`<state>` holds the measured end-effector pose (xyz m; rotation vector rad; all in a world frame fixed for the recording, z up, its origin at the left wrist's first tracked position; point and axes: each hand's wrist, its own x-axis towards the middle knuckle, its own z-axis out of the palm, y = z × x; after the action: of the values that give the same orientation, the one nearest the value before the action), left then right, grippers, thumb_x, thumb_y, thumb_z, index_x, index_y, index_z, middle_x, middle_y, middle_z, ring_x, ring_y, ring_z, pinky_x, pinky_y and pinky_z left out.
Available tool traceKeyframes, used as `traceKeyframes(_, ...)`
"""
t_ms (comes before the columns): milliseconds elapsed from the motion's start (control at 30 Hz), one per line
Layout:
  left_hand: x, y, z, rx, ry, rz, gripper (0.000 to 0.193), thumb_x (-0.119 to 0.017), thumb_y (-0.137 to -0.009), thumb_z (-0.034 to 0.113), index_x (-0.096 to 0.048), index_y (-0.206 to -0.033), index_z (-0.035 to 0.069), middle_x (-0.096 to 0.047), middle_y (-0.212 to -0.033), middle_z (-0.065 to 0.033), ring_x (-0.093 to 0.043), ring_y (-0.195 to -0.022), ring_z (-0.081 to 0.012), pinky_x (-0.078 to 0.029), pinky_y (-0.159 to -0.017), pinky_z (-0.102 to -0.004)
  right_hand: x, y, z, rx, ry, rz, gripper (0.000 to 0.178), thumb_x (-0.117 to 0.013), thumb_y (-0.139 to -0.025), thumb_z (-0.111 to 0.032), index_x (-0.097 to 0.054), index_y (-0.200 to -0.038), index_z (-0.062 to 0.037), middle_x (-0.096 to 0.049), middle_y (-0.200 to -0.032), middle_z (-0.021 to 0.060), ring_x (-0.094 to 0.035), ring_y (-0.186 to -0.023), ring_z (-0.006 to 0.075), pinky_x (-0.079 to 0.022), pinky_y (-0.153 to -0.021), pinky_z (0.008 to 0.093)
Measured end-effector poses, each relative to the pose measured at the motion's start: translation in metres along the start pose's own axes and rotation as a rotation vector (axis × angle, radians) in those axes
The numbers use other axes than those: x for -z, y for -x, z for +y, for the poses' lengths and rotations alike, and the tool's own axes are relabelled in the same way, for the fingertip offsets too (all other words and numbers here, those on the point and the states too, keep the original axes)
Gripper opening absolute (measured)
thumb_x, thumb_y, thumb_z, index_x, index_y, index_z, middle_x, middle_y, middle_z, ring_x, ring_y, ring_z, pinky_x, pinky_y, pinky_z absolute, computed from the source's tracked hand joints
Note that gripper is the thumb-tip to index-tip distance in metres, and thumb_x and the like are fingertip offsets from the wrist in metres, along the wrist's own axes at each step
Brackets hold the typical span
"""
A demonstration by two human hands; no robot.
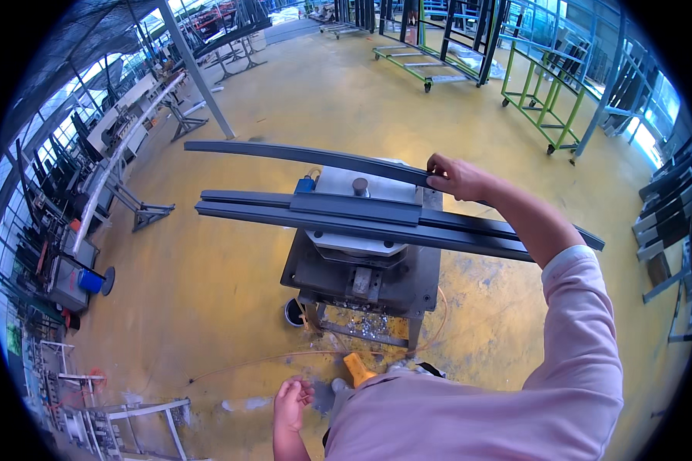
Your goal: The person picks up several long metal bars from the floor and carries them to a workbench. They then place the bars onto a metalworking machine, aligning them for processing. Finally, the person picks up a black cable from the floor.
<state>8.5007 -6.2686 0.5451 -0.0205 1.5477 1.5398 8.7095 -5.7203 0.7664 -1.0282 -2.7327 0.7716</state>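
My right hand (457, 178) reaches forward and grips a long dark grey metal profile (307, 156) near its right part, fingers closed over its edge. That profile lies across the far side of a machine with a pale metal top (338, 180). Nearer to me, more dark grey profiles (346, 220) lie side by side across the machine, with a shorter dark piece (354, 206) on top of them. A round brown knob (360, 185) stands between the two groups. My left hand (293, 396) hangs low beside my body, fingers loosely curled and apart, holding nothing visible.
The machine's stand (361, 296) has metal chips on its lower shelf. A dark bucket (294, 312) and an orange hose (284, 356) are by it on the yellow floor. Green wheeled racks (546, 100) stand at the far right. A long workbench (115, 165) runs along the left.
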Motion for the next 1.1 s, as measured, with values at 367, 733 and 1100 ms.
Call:
traceKeyframes(367,-0.054,-0.041,0.025,-0.135,0.031,-0.079,0.021,-0.055,-0.099,0.018,-0.058,-0.118,0.007,-0.065,-0.099,-0.0075,-0.064,-0.085,-0.0189,-0.052,-0.072,-0.0325,-0.02,-0.018,-0.008,0.213,0.095,-0.024,0.036,-0.058,-0.097,-0.036,-0.059,-0.114,-0.0045,-0.064,-0.11,0.018,-0.061,-0.102,0.038,-0.048,-0.087,0.0454)
traceKeyframes(733,-0.16,-0.053,0.086,-0.167,-0.172,-0.411,0.018,-0.054,-0.1,0.015,-0.06,-0.115,0.006,-0.067,-0.102,-0.0066,-0.065,-0.087,-0.0158,-0.054,-0.076,-0.0286,-0.036,0.012,-0.076,0.297,0.244,-0.03,0.056,-0.063,-0.092,-0.049,-0.063,-0.125,-0.0041,-0.066,-0.114,0.0186,-0.062,-0.11,0.0375,-0.048,-0.094,0.0457)
traceKeyframes(1100,-0.149,-0.05,0.077,-0.166,-0.146,-0.362,0.018,-0.054,-0.099,0.015,-0.059,-0.115,0.007,-0.067,-0.101,-0.0063,-0.065,-0.086,-0.0153,-0.053,-0.075,-0.0283,-0.048,0.016,-0.076,0.229,0.303,0.047,0.042,-0.066,-0.085,-0.034,-0.062,-0.109,-0.0002,-0.064,-0.105,0.0209,-0.064,-0.096,0.0381,-0.052,-0.086,0.046)
